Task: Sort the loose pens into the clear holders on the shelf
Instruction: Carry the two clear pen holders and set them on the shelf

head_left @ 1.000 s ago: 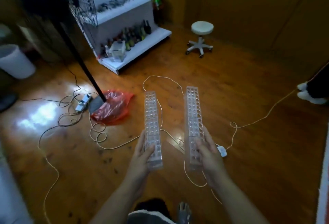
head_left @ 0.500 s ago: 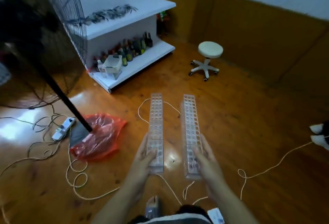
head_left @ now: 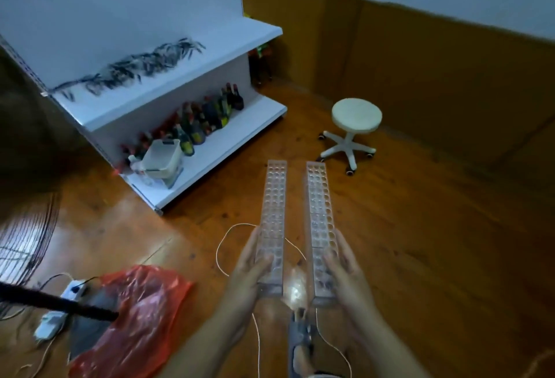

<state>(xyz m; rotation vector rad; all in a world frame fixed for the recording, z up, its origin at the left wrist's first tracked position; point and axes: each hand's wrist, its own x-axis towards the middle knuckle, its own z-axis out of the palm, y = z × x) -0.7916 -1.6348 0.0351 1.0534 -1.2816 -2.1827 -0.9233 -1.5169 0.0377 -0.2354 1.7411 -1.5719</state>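
The person's left hand [head_left: 252, 269] is gripping the near end of the left clear holder [head_left: 273, 212], thumb curling over its top. The right hand [head_left: 345, 269] is gripping the right clear holder [head_left: 319, 212] likewise. Both holders are pointing toward 12 o'clock, side by side, just apart, above the wooden floor [head_left: 420, 242]. The loose pens [head_left: 132, 68] are lying scattered along the upper shelf [head_left: 180, 92] at 10 o'clock. Bottles [head_left: 207, 116] and a white basket [head_left: 162, 158] are sitting on the shelf below. A white stool [head_left: 356, 116] is standing at 2 o'clock.
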